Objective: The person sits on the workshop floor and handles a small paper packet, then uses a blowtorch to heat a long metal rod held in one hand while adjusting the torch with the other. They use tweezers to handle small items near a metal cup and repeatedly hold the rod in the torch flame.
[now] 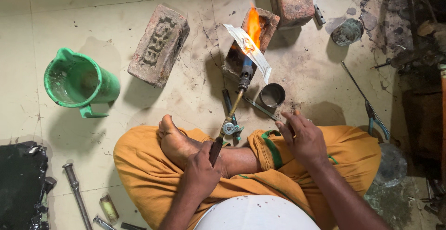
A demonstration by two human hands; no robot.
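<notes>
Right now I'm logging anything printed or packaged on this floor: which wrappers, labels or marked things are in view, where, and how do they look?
Wrapper strip: white, crumpled, lying across the torch tip in front of the flame.
Stamped brick: reddish-grey, raised lettering on top, lying between the green jug and the flame.
No screens or signs.
The left hand grips the torch handle.

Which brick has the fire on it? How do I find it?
Start at the left hand gripping the gas torch and follow the torch forward. Its tip points at the small hollowed brick glowing with orange flame. The other bricks nearby are unlit.
</notes>
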